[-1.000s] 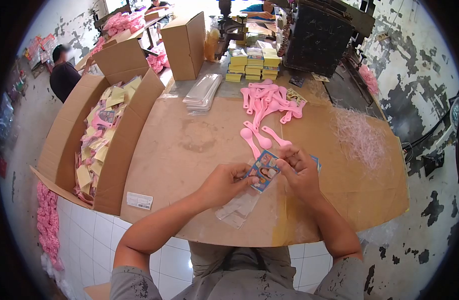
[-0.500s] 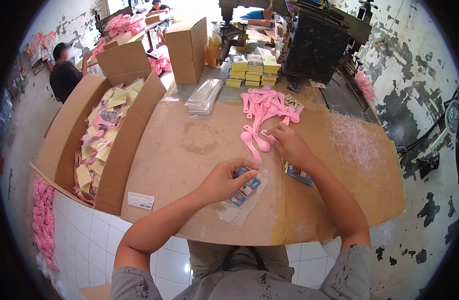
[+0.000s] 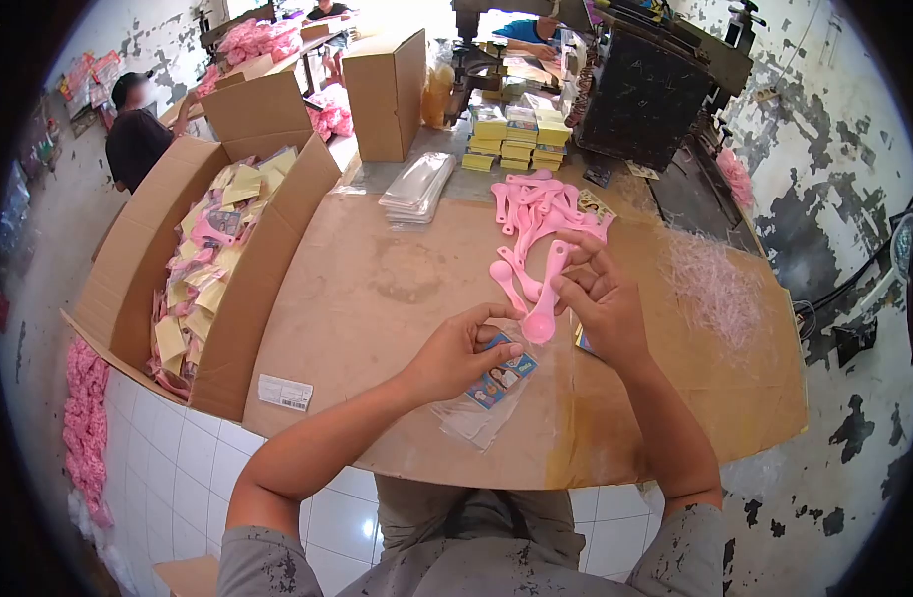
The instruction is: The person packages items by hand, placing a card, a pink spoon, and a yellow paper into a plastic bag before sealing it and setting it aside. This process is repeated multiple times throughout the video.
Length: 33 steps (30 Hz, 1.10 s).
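A pink plastic spoon (image 3: 540, 324) is pinched by its handle in my right hand (image 3: 608, 308), bowl pointing down toward me. My left hand (image 3: 456, 356) grips the upper end of a clear plastic bag (image 3: 468, 422) that contains a blue printed card (image 3: 498, 382). The spoon's bowl is close to the left fingertips; whether they touch I cannot tell. Beyond both hands lies a heap of pink spoons (image 3: 536, 214), with a couple of looser spoons (image 3: 508, 282) on its near side. Another blue card (image 3: 583, 341) is mostly hidden behind my right wrist.
Flat clear bags (image 3: 416, 189) lie stacked behind a cardboard-covered table (image 3: 377, 298). A large open carton (image 3: 247, 289) of packed bags stands left. Yellow-edged card stacks (image 3: 516, 139) and a black machine (image 3: 640, 95) are at the back. Shredded film (image 3: 715, 289) lies right. A person (image 3: 138, 134) works at left.
My right hand has picked a pink spoon from beside the heap and brought it nearer to the bag. My left hand still holds the bag with the card. The view has shifted slightly.
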Motion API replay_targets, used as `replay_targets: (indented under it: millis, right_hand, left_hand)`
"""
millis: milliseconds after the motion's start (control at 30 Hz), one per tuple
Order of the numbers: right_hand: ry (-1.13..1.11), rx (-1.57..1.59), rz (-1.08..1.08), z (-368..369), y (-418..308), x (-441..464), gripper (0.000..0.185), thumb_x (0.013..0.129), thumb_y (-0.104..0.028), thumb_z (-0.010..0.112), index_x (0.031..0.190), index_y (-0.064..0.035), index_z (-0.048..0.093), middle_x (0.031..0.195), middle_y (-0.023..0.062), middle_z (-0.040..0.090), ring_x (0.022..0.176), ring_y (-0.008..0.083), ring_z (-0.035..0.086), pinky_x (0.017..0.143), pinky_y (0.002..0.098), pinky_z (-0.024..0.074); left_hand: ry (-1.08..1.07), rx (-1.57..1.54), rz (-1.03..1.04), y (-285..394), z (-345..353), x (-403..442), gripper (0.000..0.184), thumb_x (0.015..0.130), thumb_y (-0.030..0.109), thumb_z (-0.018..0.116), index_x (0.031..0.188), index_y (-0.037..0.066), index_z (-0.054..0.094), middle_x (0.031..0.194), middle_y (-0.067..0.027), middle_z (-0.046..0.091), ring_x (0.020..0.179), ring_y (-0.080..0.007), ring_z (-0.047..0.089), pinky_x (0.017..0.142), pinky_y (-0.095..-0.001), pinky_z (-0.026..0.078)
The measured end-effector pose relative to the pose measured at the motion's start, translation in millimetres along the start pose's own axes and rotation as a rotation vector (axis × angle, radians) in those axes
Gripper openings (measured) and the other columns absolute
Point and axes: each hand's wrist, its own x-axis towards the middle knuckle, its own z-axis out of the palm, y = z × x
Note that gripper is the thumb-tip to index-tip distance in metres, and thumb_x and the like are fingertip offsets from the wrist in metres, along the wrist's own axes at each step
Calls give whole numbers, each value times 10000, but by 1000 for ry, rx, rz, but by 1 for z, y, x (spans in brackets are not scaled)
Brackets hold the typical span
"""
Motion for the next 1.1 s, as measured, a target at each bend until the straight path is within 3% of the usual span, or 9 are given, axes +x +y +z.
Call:
replay_targets:
  millis: [200,367,467,633,767,867,1000,1100]
  right_hand:
    - [-5,37,22,4,3,-7,468,973,28,653,1416,22,505,1142,88,606,911,134,694,702,261,606]
    - [4,5,8,5,7,-13,444,978,32,646,1400,17,511,1141,92,614,932,130,694,689,262,615]
    - [102,38,-49,17,12,-21,405,984,41,636,1375,10,532,1194,125,618,949,144,694,780,270,607]
    - [-233,-151,-99,-7,28,-19,345,1004,8,620,1345,2,566,1304,133,612,1193,218,631,1051,376,486]
    - [-220,131,117,0,-11,-11,217,987,-23,641,1199,-5,687,1348,110,623,1343,239,544,1129,420,418]
    - [-393,-332,-227,5,-27,-10,136,943,-21,686,1059,-34,754,1312,108,651,1303,246,585,1114,408,440]
    - [-524,-429,-341,3,-55,-7,130,893,-21,732,1016,-53,760,1180,92,697,1136,261,657,968,397,513]
    - [-451,-694,-513,8,-83,-9,149,867,-11,747,1009,-54,754,1013,82,706,942,249,678,819,380,537]
  left_hand:
    - [-35,11,-41,-8,-1,3,337,1046,140,649,1347,-7,613,1046,-30,766,849,-38,672,696,-206,528]
    - [-58,86,-58,2,-2,1,308,1060,158,627,1318,-8,651,1053,-32,766,887,-28,667,689,-211,537]
    - [-51,66,-32,-7,-4,4,314,1064,194,626,1298,-12,665,1045,-37,767,898,-42,672,738,-222,546]
    - [-89,-80,43,-3,-4,5,350,1073,220,610,1332,-13,626,1109,-76,760,1003,-103,695,890,-270,552]
    - [-178,-143,42,3,-11,2,418,1080,214,589,1430,-6,532,1207,-117,737,1108,-168,703,985,-327,541]
    - [-226,-183,77,0,-10,2,450,1066,228,621,1438,2,509,1242,-109,718,1147,-149,673,994,-316,523]
    - [-112,-181,167,1,-8,-2,492,1023,229,685,1432,18,512,1329,-107,669,1192,-179,654,1021,-327,505]
    - [113,263,652,5,-7,2,507,988,180,700,1434,20,519,1360,-116,644,1213,-229,652,1042,-364,502]
